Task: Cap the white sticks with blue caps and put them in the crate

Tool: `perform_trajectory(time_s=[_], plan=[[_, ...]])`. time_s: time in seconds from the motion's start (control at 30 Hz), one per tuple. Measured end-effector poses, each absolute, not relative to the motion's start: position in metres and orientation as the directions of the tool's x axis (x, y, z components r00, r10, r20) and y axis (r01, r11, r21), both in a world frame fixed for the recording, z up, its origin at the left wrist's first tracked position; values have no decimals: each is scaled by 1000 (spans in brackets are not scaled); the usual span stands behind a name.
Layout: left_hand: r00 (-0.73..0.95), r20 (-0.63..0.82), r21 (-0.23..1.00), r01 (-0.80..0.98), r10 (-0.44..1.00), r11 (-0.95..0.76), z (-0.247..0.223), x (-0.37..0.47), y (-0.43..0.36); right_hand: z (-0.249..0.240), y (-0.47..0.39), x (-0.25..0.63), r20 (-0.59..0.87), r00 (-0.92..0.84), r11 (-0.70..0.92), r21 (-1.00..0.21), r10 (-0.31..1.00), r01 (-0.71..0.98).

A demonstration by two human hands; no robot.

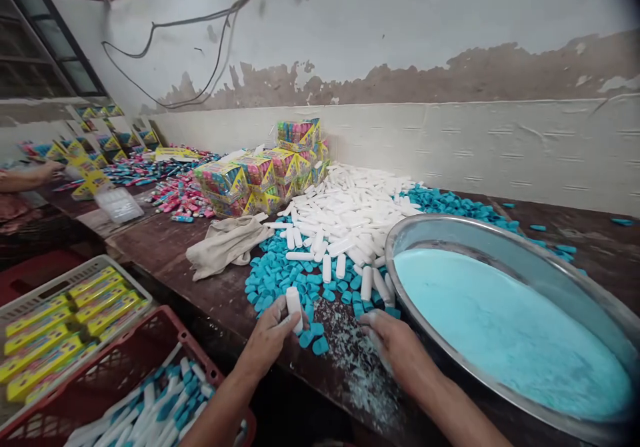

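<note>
Upright between the thumb and fingers of my left hand (273, 332) is a white plastic tube (294, 303), held above the table edge. My right hand (395, 343) is apart from it, with its fingers curled in beside the basin; whatever is inside them is hidden. Blue caps (280, 267) lie loose in a heap just beyond my hands, a few right by my left fingers. Behind them spreads a large pile of white tubes (345, 210). Pale blue powder (367, 377) is scattered on the table between my hands.
A metal basin (450, 340) of light blue powder stands at right. A cloth (227, 243), packed display boxes (270, 173) and pink pens (183, 197) lie leftward. Below left are a red crate (165, 327) of capped tubes and a white tray (143, 293). Another person's arm (25, 179) shows far left.
</note>
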State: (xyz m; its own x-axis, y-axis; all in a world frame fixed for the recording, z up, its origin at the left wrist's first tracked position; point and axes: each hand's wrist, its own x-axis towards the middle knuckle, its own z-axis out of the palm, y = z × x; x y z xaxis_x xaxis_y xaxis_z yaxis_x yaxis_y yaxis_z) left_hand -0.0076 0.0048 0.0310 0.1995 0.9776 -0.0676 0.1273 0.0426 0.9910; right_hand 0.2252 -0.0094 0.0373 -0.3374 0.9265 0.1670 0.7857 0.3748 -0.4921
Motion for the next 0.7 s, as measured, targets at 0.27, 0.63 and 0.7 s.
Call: perform_trajectory(time_s=[0.27, 0.63, 0.7], plan=[[253, -87, 996, 12, 964, 87, 7, -6, -7, 20, 59, 168, 20, -321, 320, -141, 947, 937], [237, -78, 996, -14, 968, 84, 7, -21, -13, 11, 51, 186, -13, -419, 383, -380, 908, 842], [236, -77, 996, -21, 969, 84, 7, -22, -13, 13, 51, 190, -14, -420, 383, -384, 907, 840]])
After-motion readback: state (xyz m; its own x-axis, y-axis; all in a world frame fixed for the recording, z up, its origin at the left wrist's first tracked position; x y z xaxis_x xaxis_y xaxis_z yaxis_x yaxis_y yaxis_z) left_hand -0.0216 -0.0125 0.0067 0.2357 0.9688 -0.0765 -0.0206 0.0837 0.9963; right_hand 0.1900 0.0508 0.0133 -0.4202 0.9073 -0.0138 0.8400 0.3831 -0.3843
